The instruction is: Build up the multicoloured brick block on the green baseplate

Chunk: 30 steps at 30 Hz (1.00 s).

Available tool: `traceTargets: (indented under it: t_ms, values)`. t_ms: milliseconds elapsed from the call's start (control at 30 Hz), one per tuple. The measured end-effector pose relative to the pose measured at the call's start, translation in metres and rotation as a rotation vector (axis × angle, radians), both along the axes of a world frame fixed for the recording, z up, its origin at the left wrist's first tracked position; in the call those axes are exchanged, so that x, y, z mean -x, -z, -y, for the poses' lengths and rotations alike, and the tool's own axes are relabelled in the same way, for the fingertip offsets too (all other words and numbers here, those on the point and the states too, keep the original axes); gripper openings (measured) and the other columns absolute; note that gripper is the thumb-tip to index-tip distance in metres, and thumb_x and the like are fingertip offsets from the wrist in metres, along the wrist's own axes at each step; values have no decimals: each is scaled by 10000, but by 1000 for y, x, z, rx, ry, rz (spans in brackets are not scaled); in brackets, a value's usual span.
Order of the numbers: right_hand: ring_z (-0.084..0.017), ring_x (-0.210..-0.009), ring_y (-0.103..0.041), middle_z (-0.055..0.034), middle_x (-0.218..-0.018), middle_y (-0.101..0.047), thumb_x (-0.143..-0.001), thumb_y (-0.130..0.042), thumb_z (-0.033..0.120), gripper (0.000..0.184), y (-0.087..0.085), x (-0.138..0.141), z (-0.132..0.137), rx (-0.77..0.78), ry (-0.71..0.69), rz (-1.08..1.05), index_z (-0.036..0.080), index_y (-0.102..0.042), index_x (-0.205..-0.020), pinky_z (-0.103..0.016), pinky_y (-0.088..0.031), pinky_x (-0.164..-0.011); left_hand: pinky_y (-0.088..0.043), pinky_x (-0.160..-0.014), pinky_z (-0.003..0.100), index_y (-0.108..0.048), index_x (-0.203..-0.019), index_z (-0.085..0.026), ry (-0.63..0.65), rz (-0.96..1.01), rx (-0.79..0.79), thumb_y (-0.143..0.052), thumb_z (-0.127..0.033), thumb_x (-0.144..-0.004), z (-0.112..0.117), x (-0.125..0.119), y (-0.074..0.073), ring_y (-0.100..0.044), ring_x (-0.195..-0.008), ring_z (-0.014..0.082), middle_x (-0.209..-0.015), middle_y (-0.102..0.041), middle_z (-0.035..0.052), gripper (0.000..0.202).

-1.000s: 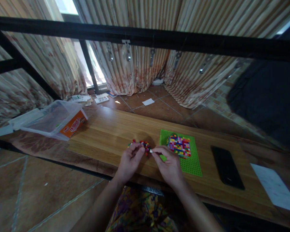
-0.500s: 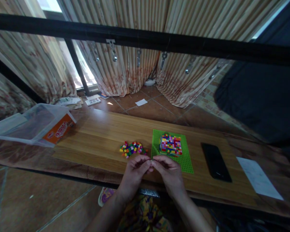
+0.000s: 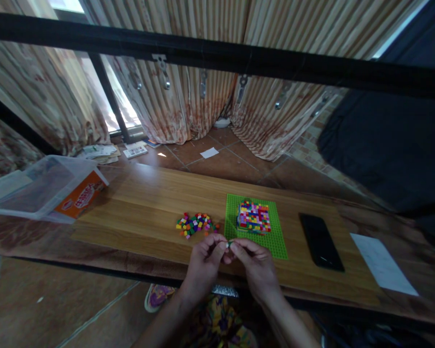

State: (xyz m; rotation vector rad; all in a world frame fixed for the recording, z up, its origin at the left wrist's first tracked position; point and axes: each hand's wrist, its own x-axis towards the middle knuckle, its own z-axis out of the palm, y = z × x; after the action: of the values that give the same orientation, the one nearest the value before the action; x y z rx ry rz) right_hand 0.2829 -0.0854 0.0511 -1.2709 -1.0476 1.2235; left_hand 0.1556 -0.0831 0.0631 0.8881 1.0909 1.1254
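Near the front edge of the wooden board, my left hand (image 3: 205, 257) and my right hand (image 3: 254, 263) meet fingertip to fingertip. Between them are small toy bricks (image 3: 228, 245), one whitish on the left and one dark green on the right, each pinched between thumb and fingers. Whether the two are joined I cannot tell. Just beyond my right hand lies a green baseplate (image 3: 280, 244), bearing a multicoloured block of bricks (image 3: 253, 217). Past my left hand is a loose pile of small coloured bricks (image 3: 196, 223).
A black phone (image 3: 321, 241) and a white paper sheet (image 3: 383, 263) lie to the right. At the far left stands a clear plastic bin (image 3: 39, 188) with an orange label. A black metal rail (image 3: 217, 50) crosses above, in front of striped curtains (image 3: 188, 106).
The small bricks between my fingertips show more clearly, with the fingertips slightly farther apart. The whole view has shifted a little, so the surroundings sit slightly further left.
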Motion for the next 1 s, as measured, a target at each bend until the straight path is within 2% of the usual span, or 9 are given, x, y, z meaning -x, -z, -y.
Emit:
traceTargets:
  t_ms: [67, 133, 200, 300, 400, 567, 800, 1000]
  values:
    - [-158, -600, -636, -17, -711, -732, -736, -742, 406, 197, 2, -11, -7, -16, 66, 65, 229, -764, -819, -305, -533, -610, -457, -587, 229, -614, -744, -190, -13, -39, -26, -643, -385, -786, -2, 5, 1, -560, -572, 107, -679, -597, -9, 201]
    - [-184, -688, -668, -33, -807, -750, -737, -733, 405, 203, 1, -26, -20, -76, 156, 189, 240, -767, -851, -339, -549, -663, -459, -590, 235, -617, -746, -197, -42, -127, -69, -635, -380, -794, -3, 13, 5, -570, -583, 118, -684, -603, -9, 190]
    - [-213, -857, -681, -48, -926, -750, -757, -704, 387, 193, -2, -44, -36, -180, 199, 349, 247, -768, -873, -388, -541, -807, -468, -616, 243, -627, -753, -209, -70, -274, -127, -619, -365, -809, -5, 23, 12, -592, -638, 137, -714, -633, 1, 166]
    - [-226, -902, -670, -68, -960, -736, -779, -650, 372, 207, -6, -61, -61, -256, 203, 550, 227, -767, -871, -403, -523, -851, -492, -705, 267, -653, -810, -232, -111, -512, -244, -588, -320, -837, -8, 36, 23, -632, -748, 166, -801, -684, 15, 112]
    - [-223, -857, -665, -73, -929, -730, -804, -595, 358, 226, -5, -62, -77, -280, 181, 732, 219, -763, -860, -389, -518, -819, -504, -770, 287, -656, -853, -244, -133, -698, -364, -547, -262, -858, -9, 44, 32, -656, -808, 177, -868, -703, 31, 111]
    - [-225, -829, -647, -73, -895, -722, -850, -525, 323, 248, 2, -53, -85, -341, 128, 1005, 222, -751, -861, -382, -490, -793, -508, -745, 282, -661, -931, -250, -40, -965, -419, -468, -233, -911, -10, 48, 42, -658, -811, 173, -925, -690, 50, 195]
    - [-232, -845, -644, -62, -908, -723, -858, -512, 297, 239, 4, -56, -90, -331, 71, 1071, 239, -740, -899, -380, -474, -796, -493, -720, 251, -659, -960, -252, 61, -1124, -447, -418, -221, -945, -14, 49, 48, -646, -820, 158, -946, -661, 50, 243]
    - [-220, -808, -650, -52, -904, -735, -848, -507, 302, 233, 3, -55, -90, -297, 111, 1031, 242, -730, -880, -365, -477, -777, -495, -728, 247, -643, -981, -240, 69, -1177, -442, -419, -221, -955, -15, 49, 53, -646, -838, 150, -992, -657, 49, 227]
